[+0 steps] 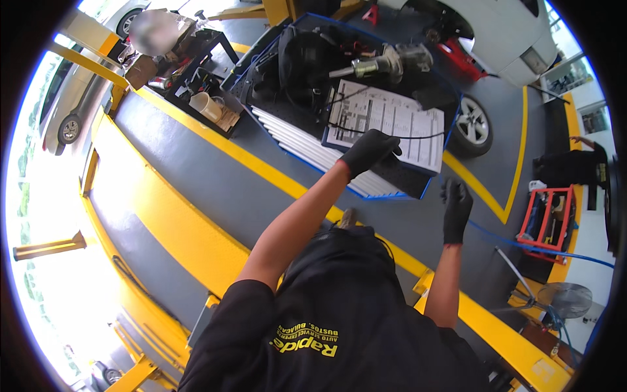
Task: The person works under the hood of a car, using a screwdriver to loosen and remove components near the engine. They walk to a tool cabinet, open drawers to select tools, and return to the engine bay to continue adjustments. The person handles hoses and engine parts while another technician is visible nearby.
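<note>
My left hand (371,151), in a black glove, is over the lower edge of a printed form (392,121) on top of a blue-edged tool cart (307,140). Its fingers are curled together. A thin black cable (424,136) runs across the paper and passes by the fingertips; whether they grip it is unclear. Off the cart's near right corner, my right hand (457,208), also gloved in black, is raised with bent, parted fingers and nothing in it. Behind the form lie a gun-shaped tool with a clear cylinder (398,62) and a black bag (304,62).
A wheel (473,124) lies right of the cart, near a white car (496,39) and a red floor jack (460,60). At right are a red tool trolley (547,219), a blue hose (542,249) and a fan (565,300). Yellow lift beams (170,228) stretch along the left.
</note>
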Action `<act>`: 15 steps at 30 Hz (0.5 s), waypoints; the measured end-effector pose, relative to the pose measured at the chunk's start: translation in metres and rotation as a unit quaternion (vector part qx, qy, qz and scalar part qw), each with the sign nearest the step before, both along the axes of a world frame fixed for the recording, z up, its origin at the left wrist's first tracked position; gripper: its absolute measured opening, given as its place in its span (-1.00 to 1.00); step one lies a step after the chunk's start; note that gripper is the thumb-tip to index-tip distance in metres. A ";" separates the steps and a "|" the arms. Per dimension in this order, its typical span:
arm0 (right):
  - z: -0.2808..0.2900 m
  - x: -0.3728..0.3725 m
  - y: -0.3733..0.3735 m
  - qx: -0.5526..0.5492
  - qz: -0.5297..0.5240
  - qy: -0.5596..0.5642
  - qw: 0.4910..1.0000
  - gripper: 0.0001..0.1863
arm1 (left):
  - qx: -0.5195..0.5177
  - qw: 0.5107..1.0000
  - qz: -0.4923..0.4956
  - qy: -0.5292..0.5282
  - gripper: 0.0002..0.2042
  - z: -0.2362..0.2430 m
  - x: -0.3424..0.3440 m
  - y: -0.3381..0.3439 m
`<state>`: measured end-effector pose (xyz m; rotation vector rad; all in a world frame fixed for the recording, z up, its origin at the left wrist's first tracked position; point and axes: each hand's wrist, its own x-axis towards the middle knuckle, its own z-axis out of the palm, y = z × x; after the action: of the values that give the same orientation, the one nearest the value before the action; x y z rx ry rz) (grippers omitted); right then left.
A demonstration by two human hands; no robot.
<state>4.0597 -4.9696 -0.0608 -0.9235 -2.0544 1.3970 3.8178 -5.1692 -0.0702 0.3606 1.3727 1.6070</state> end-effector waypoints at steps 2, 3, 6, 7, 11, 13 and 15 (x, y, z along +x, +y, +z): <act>-0.018 0.025 -0.034 0.034 0.003 -0.068 0.997 -0.58 | -0.024 0.998 -0.025 0.052 -0.61 0.020 0.009 -0.054; -0.029 0.034 -0.048 0.037 -0.014 -0.080 0.996 -0.57 | -0.009 0.999 -0.007 0.051 -0.60 0.013 0.012 -0.083; -0.057 0.049 -0.069 0.038 -0.029 -0.108 0.993 -0.53 | 0.068 0.990 0.086 0.092 -0.58 -0.041 -0.008 -0.175; -0.066 0.051 -0.075 0.035 -0.023 -0.125 0.991 -0.51 | 0.169 0.978 0.119 0.023 -0.57 -0.085 -0.019 -0.211; -0.048 0.020 -0.101 0.081 0.068 -0.134 0.985 -0.50 | 0.119 0.969 0.131 0.171 -0.53 -0.192 -0.102 -0.241; -0.026 -0.001 -0.119 0.092 0.079 -0.112 0.986 -0.53 | -0.073 0.899 0.101 0.421 -0.49 -0.207 -0.139 -0.241; -0.002 -0.012 -0.148 0.097 0.065 -0.113 0.987 -0.57 | -0.208 0.783 0.042 0.585 -0.47 -0.215 -0.148 -0.239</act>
<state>4.0481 -5.1181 -0.0623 -0.9146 -2.4102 1.1731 3.6693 -5.4082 -0.2848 1.1504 2.6289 1.0127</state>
